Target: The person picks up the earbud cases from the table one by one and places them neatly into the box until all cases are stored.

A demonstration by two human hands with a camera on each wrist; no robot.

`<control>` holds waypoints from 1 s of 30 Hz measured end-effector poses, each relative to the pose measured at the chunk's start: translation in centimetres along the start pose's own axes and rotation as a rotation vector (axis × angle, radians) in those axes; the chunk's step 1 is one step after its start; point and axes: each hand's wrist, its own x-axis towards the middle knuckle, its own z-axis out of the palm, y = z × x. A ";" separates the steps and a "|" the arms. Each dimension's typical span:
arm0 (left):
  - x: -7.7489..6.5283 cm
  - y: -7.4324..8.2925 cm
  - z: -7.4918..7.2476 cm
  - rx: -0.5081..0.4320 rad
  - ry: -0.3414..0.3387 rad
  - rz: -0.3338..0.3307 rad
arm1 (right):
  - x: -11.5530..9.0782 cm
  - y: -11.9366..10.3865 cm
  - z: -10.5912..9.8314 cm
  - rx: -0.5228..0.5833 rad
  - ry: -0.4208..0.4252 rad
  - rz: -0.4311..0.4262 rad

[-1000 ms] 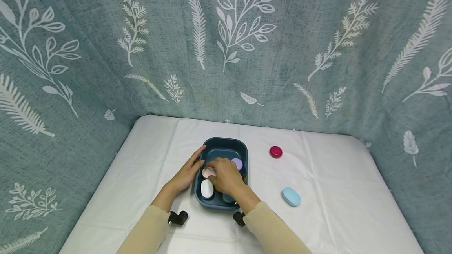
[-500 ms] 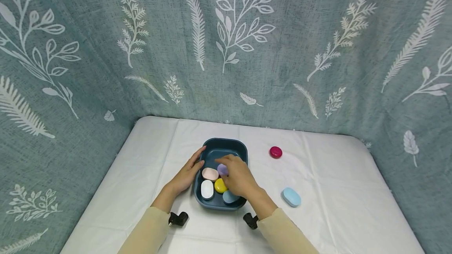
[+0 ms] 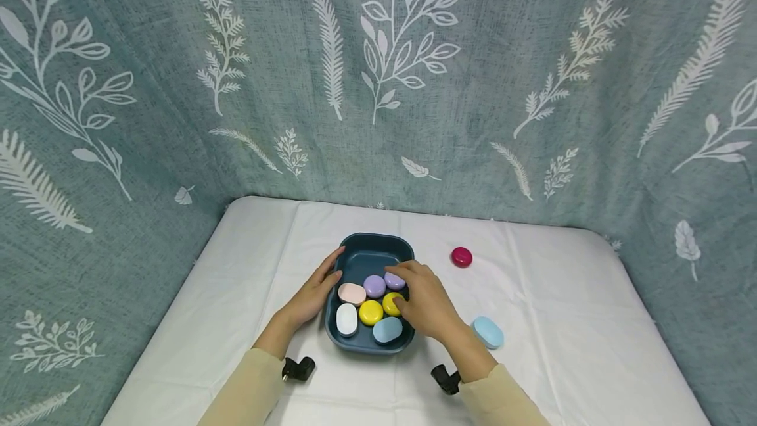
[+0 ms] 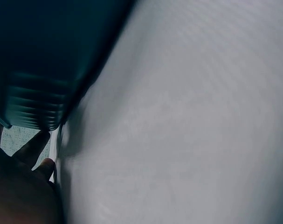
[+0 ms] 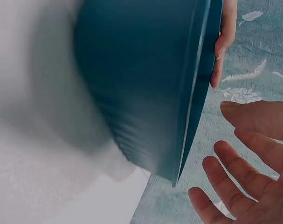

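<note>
A dark blue rectangular tub [image 3: 368, 265] holds smooth rounded pieces that look like soaps. They are a pale pink oval [image 3: 352, 294], a white oval [image 3: 347, 320], a blue-grey oval [image 3: 388, 331], two yellow rounds [image 3: 371, 313] and two lilac rounds [image 3: 374, 286]. My left hand [image 3: 311, 291] rests along the tub's left side with straight fingers. Over the right rim is my right hand [image 3: 428, 299], its fingertips beside the right-hand lilac and yellow pieces. In the right wrist view that hand [image 5: 251, 168] has spread, relaxed fingers and holds nothing.
Right of the tub, a dark red round piece [image 3: 462, 257] and a light blue oval piece [image 3: 487, 332] lie on the white-covered table [image 3: 568, 294]. A green leaf-patterned curtain [image 3: 378, 150] stands behind and along the sides.
My right hand has moved right, from above the pale pink piece to the tub's right rim, uncovering the lilac and yellow pieces. My left hand has stayed in place.
</note>
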 end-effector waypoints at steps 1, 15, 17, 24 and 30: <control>0.0 0.0 0.0 0.000 -0.001 0.000 | -0.2 0.2 -0.1 0.000 0.002 0.005; -0.1 0.1 -0.1 0.003 -0.008 0.002 | -2.5 3.4 -1.9 -0.086 0.077 0.041; -0.1 0.0 -0.1 0.006 -0.008 0.003 | -2.9 4.2 -2.1 -0.106 0.077 0.050; -0.3 0.1 0.0 0.003 -0.004 -0.008 | -4.6 6.6 -2.7 -0.185 0.063 0.077; -0.1 0.0 -0.1 0.011 0.004 -0.018 | -6.1 8.5 -3.6 -0.233 0.025 0.126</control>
